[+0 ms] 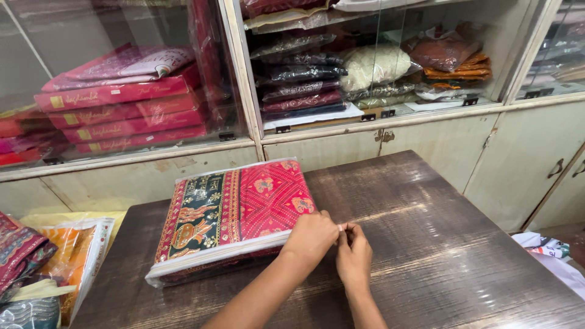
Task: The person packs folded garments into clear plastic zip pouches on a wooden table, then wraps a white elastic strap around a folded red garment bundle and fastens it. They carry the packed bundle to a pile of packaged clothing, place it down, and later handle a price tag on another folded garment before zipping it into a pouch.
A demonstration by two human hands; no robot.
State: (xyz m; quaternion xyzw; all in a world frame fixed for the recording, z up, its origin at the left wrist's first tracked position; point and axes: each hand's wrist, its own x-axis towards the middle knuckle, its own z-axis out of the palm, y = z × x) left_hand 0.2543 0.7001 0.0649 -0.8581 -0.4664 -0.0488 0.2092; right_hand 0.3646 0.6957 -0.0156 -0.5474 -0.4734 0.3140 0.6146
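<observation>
Behind the far edge of the bench (pixel 426 244) stands a pale cabinet (pixel 329 149) with glass-fronted shelves above and shut doors below; its left shelf holds a stack of flat red boxes (pixel 122 116), its middle shelf a pile of dark wrapped fabrics (pixel 301 85) beside a whitish bundle (pixel 375 66) and folded orange cloth (pixel 460 67). The bench itself is dark, streaked wood and fills the lower middle of the view. Off its left edge lies a heap of wrapped patterned fabrics (pixel 55 268), and off its right edge some white cloth (pixel 542 244) shows low down. On the bench, toward the far-left corner, lies a folded textile in a clear zip bag (pixel 234 213), flat, red and dark green with gold borders and printed figures, its white-edged side turned toward the near edge. The left hand (pixel 312 239) rests on the bag's near right corner, its grip closed against that corner. The right hand (pixel 353 256) sits just beside it over the bare wood, its fingertips (pixel 347 229) pinched together, meeting the left hand's fingers on something small and pale at the bag's corner, too small to make out
</observation>
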